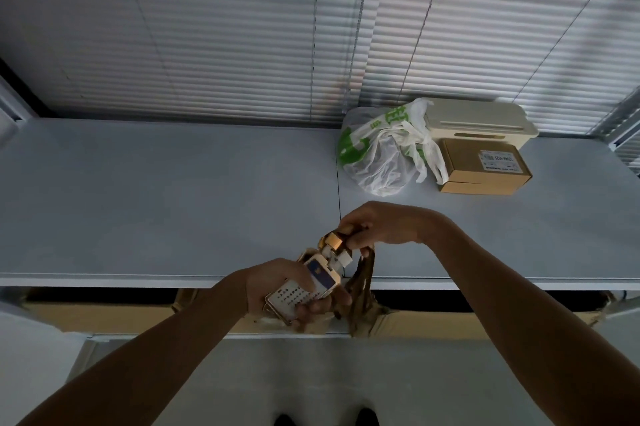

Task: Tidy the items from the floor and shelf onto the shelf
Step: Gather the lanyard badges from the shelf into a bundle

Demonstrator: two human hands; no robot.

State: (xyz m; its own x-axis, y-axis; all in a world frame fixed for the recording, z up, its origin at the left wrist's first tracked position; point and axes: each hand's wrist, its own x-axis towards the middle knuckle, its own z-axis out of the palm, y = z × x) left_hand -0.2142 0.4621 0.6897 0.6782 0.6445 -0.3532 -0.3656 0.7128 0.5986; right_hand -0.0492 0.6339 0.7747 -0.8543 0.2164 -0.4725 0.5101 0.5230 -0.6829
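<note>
My left hand (277, 290) grips a small white-and-blue printed box (304, 290) with gold edges, held just over the front edge of the grey shelf (156, 204). My right hand (377, 224) is closed on a gold-and-white item (334, 243) joined to the top of that box, with a brown crumpled strip (360, 283) hanging from its fingers. Both hands sit close together at the shelf's front middle. What the gold item is I cannot tell.
At the shelf's back right stand a white-and-green plastic bag (381, 152), a cream plastic box (481, 122) and a brown cardboard box (485, 167). Closed blinds (242, 27) hang behind. Flat cardboard (104, 316) lies on the level below. Dark shoe tips (365, 417) show at the bottom edge.
</note>
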